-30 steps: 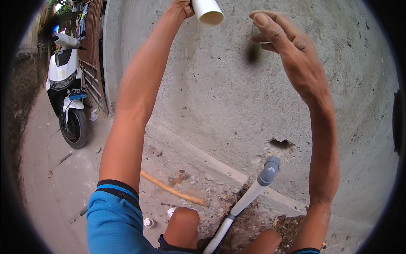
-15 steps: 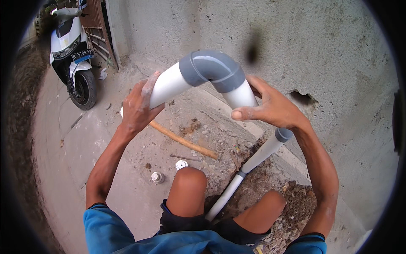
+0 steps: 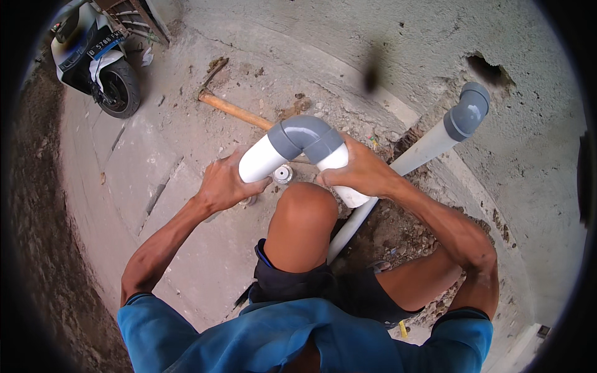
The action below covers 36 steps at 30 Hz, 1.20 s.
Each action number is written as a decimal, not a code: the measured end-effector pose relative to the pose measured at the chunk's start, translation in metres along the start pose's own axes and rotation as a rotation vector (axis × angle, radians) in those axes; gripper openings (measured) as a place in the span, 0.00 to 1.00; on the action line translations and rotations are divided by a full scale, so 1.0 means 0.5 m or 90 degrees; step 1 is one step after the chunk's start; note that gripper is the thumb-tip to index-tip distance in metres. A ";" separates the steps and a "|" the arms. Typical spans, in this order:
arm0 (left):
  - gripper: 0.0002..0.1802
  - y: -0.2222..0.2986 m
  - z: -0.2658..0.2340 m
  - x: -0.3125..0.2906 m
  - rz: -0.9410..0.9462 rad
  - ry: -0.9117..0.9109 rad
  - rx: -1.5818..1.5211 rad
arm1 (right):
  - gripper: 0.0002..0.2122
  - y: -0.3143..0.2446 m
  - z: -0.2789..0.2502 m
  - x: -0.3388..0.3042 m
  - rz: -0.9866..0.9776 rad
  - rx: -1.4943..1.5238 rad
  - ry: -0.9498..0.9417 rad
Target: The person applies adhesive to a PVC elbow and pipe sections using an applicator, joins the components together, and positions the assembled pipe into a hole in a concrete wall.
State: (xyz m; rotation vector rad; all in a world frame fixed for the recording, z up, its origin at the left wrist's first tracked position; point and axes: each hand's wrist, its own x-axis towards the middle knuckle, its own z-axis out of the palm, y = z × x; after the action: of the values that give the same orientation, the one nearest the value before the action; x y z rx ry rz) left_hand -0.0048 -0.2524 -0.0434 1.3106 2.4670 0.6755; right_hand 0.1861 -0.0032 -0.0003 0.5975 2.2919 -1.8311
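Observation:
A grey pipe elbow with a short white pipe piece in each end is held above my raised knee. My left hand wraps round the left white pipe piece, thumb underneath. On the other side my right hand grips the right white pipe piece, whose lower end sticks out below the fingers. Behind my right hand, a longer white pipe slants up from a dug trench. It ends in another grey elbow, close to a hole in the wall; the hand hides part of this pipe.
The rough concrete wall has a broken hole. A wooden-handled digging tool lies on the ground beyond the held elbow. A small round white container stands by my knee. Loose soil lines the trench. A parked scooter is at far left.
Both hands have brought the held elbow down and nearer my knee, keeping their grip. The view has shifted, and the laid pipe's end elbow now shows fully. My right knee has swung outward.

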 end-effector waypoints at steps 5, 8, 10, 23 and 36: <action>0.40 0.004 0.005 0.045 0.108 0.108 -0.060 | 0.42 -0.054 -0.018 -0.039 -0.074 -0.077 0.087; 0.42 0.036 0.015 0.077 0.044 0.094 -0.039 | 0.43 0.024 0.017 -0.004 -0.109 -0.085 0.232; 0.44 0.031 0.001 0.075 -0.004 0.026 0.048 | 0.43 0.021 0.029 0.017 -0.088 -0.078 0.220; 0.44 -0.026 0.034 0.063 0.212 0.151 -0.041 | 0.34 -0.032 -0.022 -0.045 0.114 0.312 -0.238; 0.37 0.086 -0.013 0.099 -0.008 -0.098 0.078 | 0.31 0.033 -0.015 -0.016 0.028 -0.389 0.265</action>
State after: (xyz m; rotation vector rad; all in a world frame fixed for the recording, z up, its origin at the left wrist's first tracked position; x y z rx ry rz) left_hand -0.0047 -0.1922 -0.0163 1.3343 2.4222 0.4094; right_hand 0.2011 0.0052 -0.0104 0.9644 2.8666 -0.9468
